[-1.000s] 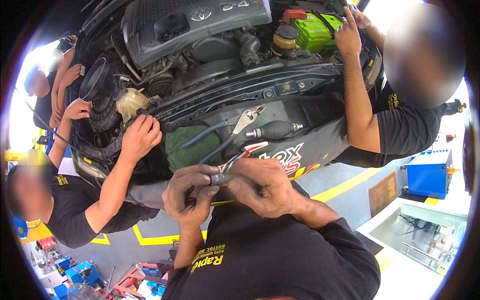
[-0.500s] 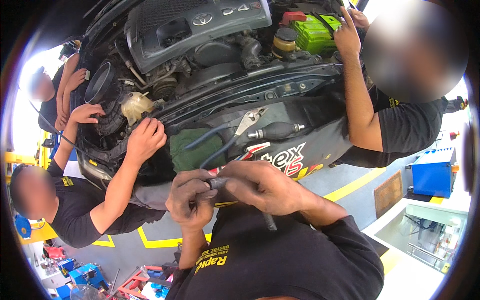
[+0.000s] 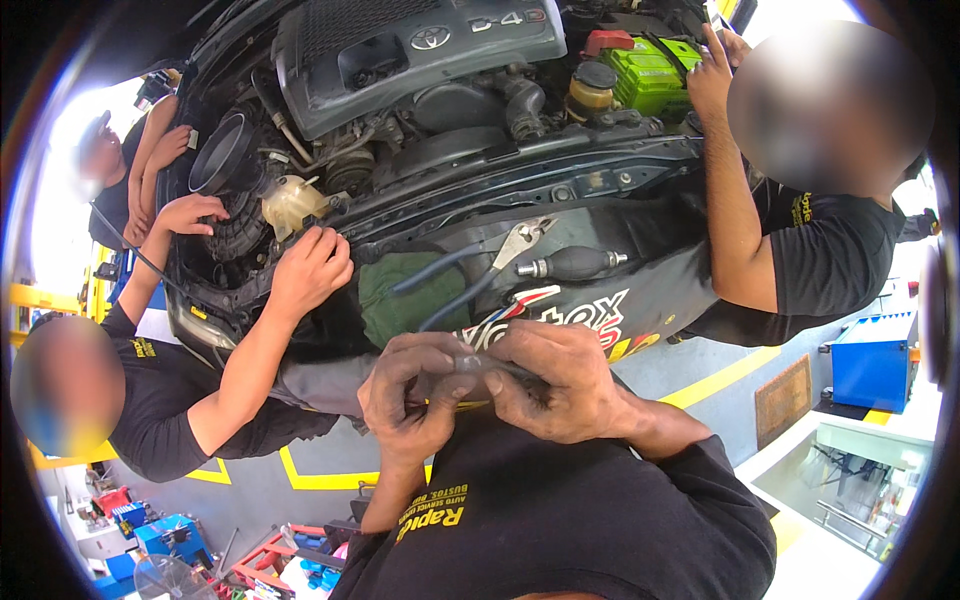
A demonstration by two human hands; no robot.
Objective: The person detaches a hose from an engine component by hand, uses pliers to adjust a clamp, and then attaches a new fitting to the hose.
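Head view shows me the left hand (image 3: 408, 393) and right hand (image 3: 562, 382) pinching a dark tubular piece (image 3: 467, 364) crosswise between them.

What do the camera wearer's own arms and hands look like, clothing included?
The left hand and right hand are bare, without gloves, and no wristwear shows. Both forearms are uncovered; the visible right sleeve is black and ends around the elbow. It belongs to a black shirt with yellow lettering on the chest.
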